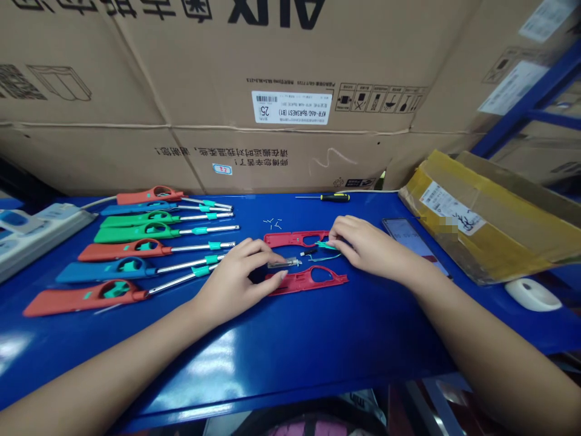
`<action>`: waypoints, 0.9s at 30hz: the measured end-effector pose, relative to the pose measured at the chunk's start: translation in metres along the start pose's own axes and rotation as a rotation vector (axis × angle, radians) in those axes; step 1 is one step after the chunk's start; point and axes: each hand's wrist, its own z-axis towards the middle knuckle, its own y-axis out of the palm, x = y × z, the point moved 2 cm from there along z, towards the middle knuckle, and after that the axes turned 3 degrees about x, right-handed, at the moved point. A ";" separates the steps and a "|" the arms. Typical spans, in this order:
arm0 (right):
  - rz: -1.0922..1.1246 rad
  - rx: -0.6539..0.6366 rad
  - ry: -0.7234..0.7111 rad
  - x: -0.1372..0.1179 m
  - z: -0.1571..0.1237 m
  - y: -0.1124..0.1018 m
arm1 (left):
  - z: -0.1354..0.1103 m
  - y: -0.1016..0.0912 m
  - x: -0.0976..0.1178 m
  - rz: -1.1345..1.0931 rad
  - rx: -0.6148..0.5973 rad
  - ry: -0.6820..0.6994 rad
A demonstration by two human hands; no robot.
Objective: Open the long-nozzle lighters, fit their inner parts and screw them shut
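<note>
Two red lighter half-shells lie on the blue table, the upper half (290,239) farther away and the lower half (306,280) nearer me. Between them are a clear fuel tank (284,263), a small black part (309,252) and a thin wire (324,258). My left hand (238,275) reaches over the tank, index fingertip at it and thumb apart near the lower shell. At the upper shell's right end, my right hand (356,243) pinches a small green trigger (325,245); the fingers partly hide it.
Several assembled lighters (129,249) lie in a column at left, beside a white power strip (40,233). Small screws (273,224) and a screwdriver (334,197) lie toward the back. On the right are a phone (411,242), a yellow-taped carton (458,224) and a mouse (532,295).
</note>
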 end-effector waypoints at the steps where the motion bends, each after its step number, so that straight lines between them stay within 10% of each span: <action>1: 0.014 0.019 -0.005 -0.004 -0.001 0.000 | 0.001 0.000 0.002 -0.028 0.019 -0.022; 12: 0.441 0.192 -0.007 -0.051 -0.009 0.006 | 0.026 0.008 0.026 -0.619 0.061 -0.374; 21: 0.079 -0.249 0.164 0.031 -0.017 -0.026 | 0.043 0.016 0.025 -0.816 0.091 -0.455; 27: 0.166 -0.368 0.109 0.020 -0.016 -0.029 | 0.031 0.024 0.021 -0.843 0.068 -0.490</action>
